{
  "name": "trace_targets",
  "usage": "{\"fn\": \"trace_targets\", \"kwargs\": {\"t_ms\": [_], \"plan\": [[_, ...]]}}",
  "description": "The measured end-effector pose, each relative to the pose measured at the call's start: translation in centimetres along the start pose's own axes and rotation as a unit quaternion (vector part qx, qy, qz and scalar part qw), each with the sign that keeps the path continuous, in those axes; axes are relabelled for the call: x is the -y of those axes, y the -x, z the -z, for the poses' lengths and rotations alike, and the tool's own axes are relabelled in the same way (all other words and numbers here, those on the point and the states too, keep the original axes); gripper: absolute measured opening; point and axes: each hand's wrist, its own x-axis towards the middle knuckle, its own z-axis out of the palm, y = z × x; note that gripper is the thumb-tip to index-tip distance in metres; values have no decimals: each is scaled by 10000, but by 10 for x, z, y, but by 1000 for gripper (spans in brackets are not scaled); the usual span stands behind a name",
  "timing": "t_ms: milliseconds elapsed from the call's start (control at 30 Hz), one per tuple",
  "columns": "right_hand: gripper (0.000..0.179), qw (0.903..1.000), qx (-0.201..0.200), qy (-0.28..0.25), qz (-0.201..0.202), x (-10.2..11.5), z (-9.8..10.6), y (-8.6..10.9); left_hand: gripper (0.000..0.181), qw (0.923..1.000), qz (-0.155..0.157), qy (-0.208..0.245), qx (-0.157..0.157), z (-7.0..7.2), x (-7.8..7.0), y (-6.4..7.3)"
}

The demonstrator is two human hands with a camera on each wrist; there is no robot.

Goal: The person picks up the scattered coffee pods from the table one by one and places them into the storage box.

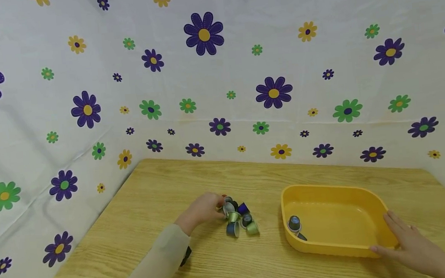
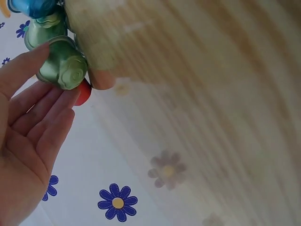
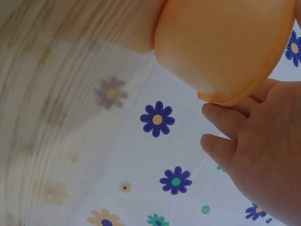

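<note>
On the wooden table my left hand [image 1: 203, 210] reaches into a small pile of coffee capsules. In the left wrist view, its thumb and fingers pinch a light green capsule [image 2: 65, 63], and a red capsule [image 2: 83, 92] shows just behind the fingertips. Blue [image 1: 232, 229], purple [image 1: 243, 208] and several other capsules lie close by. At the right, my right hand [image 1: 413, 244] rests against the near right corner of a yellow tray [image 1: 333, 252], thumb and fingers spread and fairly straight along its rim. A dark capsule [image 1: 294, 223] sits in the tray's left end, with another partly hidden beside it.
A white cloth [image 1: 241, 72] printed with flowers hangs behind and beside the wooden table [image 1: 179, 181]. A black object [image 1: 186, 256] shows at the left wrist, partly behind the sleeve.
</note>
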Motion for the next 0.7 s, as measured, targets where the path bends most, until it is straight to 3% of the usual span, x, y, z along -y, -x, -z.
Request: {"fn": "trace_targets", "kwargs": {"t_ms": [233, 700], "plan": [[92, 9999, 55, -139, -23, -1, 0, 0, 11, 9996, -248, -147, 58, -2, 2, 1], [91, 9996, 133, -234, -45, -3, 1, -1, 17, 9995, -263, -130, 104, 0, 1, 1]]}}
